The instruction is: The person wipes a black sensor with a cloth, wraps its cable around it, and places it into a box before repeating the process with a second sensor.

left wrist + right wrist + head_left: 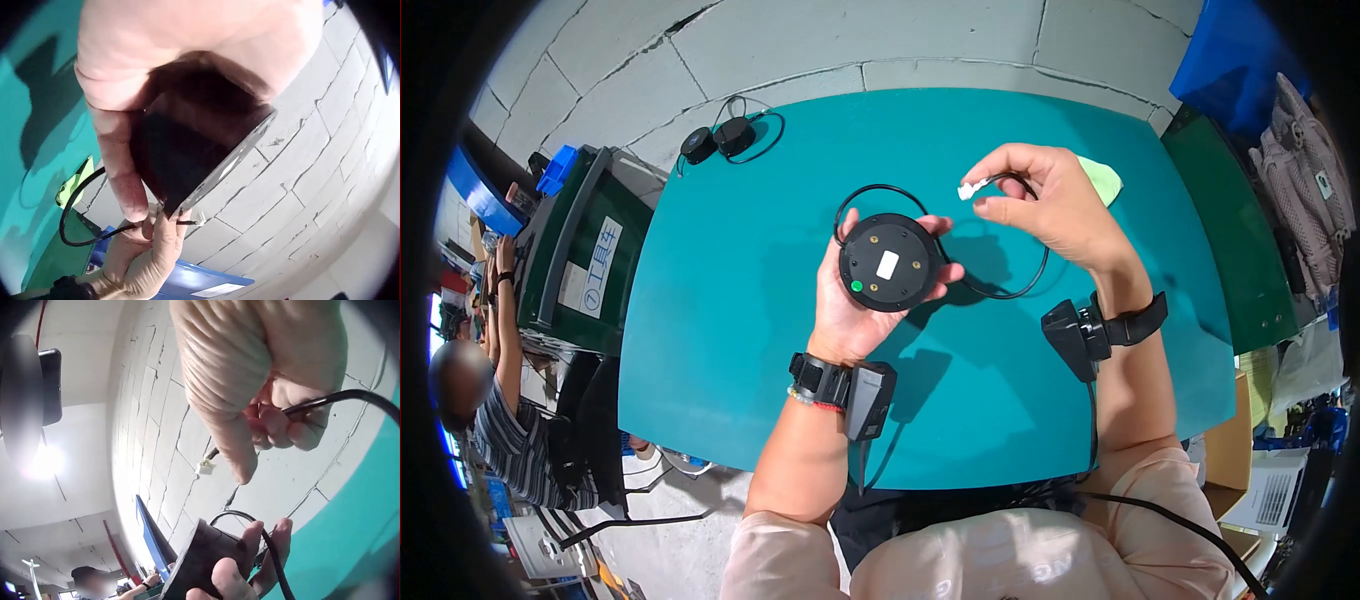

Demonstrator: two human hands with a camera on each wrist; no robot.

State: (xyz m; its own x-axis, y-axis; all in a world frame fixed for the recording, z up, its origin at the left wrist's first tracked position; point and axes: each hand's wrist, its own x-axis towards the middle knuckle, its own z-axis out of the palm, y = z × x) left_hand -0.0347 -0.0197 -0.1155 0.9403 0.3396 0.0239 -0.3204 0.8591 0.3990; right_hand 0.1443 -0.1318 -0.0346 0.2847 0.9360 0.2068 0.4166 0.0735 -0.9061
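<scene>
My left hand (855, 300) grips a round black disc-shaped device (889, 262) above the teal table (730, 300), its flat face with a white label and a green dot turned up. A black cable (1000, 290) runs from the device in a loop to my right hand (1050, 200), which pinches it near its white connector (972, 188). In the left wrist view the disc (187, 144) fills my palm, and the connector (199, 220) shows below it. The right wrist view shows the connector (205, 466) hanging past my fingers (237, 450), with the disc (206, 556) below.
A second black round device with a cable (725, 138) lies at the table's far left corner. A yellow-green cloth (1103, 180) lies behind my right hand. A dark green bin (585, 260) stands left of the table, a person (495, 400) beyond it.
</scene>
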